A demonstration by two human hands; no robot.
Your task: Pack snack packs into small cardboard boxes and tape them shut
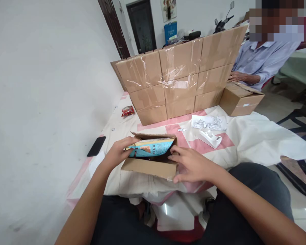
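Observation:
An open cardboard box sits in front of me near the table's edge, its front flap folded outward and its back flap raised. Inside it lies a light-blue printed packet, tilted against the back side. My left hand is at the box's left end, with its fingers closed on the packet's left end. My right hand grips the right end of the box: the fingers curl over the rim to the inside and the thumb is by the front corner. The bottom of the box is mostly hidden.
Taped cartons form a wall behind the box. A tape dispenser and a sheet with small pieces are to the right. Left are a black phone and red packet. A person sits behind another carton.

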